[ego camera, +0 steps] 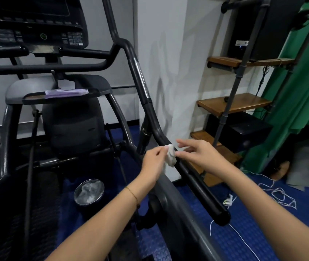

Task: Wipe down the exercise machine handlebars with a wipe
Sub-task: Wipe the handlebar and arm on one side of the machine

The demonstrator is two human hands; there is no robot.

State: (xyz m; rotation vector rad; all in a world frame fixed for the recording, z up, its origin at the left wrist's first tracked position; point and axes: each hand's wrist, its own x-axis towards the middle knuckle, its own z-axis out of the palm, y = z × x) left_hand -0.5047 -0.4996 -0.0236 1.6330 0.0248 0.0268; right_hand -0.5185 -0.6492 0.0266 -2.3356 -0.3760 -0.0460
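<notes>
A black handlebar point(152, 117) of the exercise machine runs from the upper middle down to its end cap at the lower right. A crumpled white wipe point(170, 154) sits against the bar's bend. My left hand point(154, 161) pinches the wipe from the left side. My right hand point(197, 152) reaches in from the right, fingers extended, thumb and fingertips touching the wipe's right edge on the bar.
The machine's console point(34, 21) and a tray with a purple pack point(65, 92) lie at the upper left. A round metal bin point(89, 192) stands on the blue floor. Wooden pipe shelves point(232, 103), a green cloth point(300, 91) and loose white cord point(281, 194) fill the right.
</notes>
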